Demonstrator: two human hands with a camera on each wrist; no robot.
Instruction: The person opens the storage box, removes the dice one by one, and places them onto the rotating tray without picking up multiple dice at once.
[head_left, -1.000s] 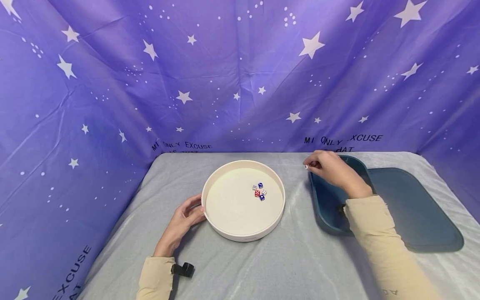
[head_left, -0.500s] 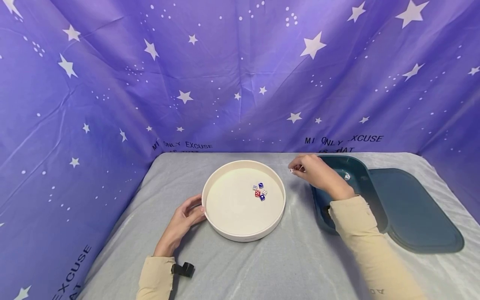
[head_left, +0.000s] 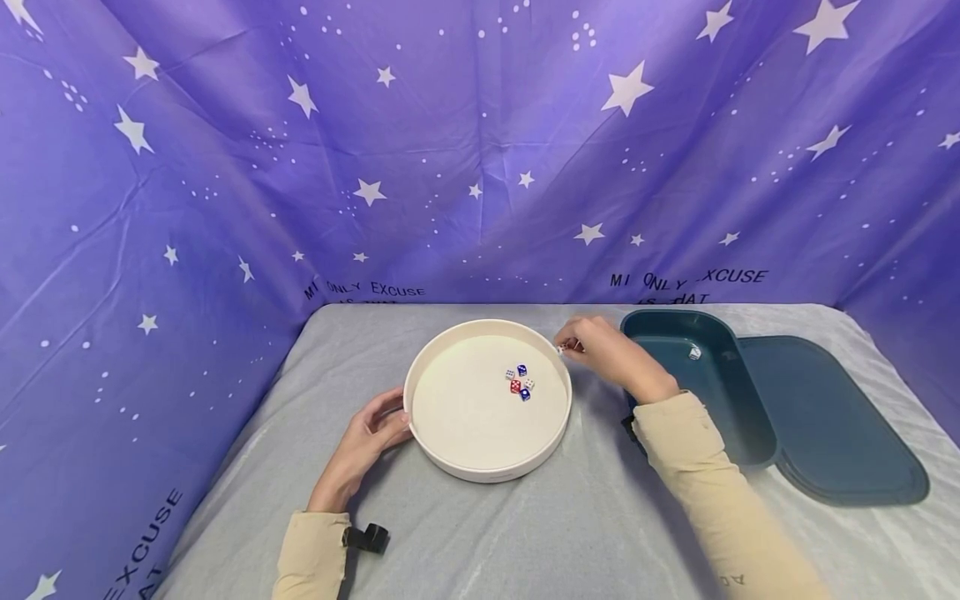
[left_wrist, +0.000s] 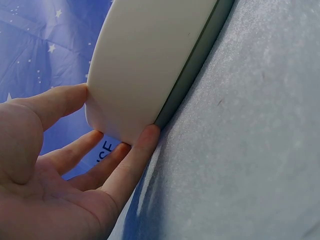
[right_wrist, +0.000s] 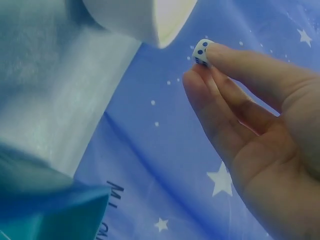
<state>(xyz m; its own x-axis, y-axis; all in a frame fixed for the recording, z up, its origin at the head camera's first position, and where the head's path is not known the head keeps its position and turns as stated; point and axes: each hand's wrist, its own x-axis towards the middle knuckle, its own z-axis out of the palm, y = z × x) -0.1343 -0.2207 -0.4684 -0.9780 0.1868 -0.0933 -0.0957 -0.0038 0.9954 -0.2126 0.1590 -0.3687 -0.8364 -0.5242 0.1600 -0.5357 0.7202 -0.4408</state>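
Note:
Between thumb and fingertips, my right hand (head_left: 611, 354) pinches a small white die (right_wrist: 201, 52) with dark pips. In the head view that hand is at the right rim of a round cream tray (head_left: 480, 454). Inside the tray, toward its right side, several dice lie close together: a red die (head_left: 515, 387), blue ones and white ones. My left hand (head_left: 367, 442) touches the tray's left side with fairly straight fingers. The left wrist view shows the thumb (left_wrist: 67, 102) against the rim and the other fingertips along the outer wall and lower edge.
Right of the tray stands a deep teal box (head_left: 723, 417) with one white die (head_left: 695, 353) in it. A flat teal lid (head_left: 832, 417) lies beside the box. A grey cloth (head_left: 465, 533) covers the table, and a purple star-patterned curtain (head_left: 450, 150) hangs behind.
My right hand has moved left from over the teal box to the tray's rim, carrying the white die. The die in the box has come into view. The left hand stays put.

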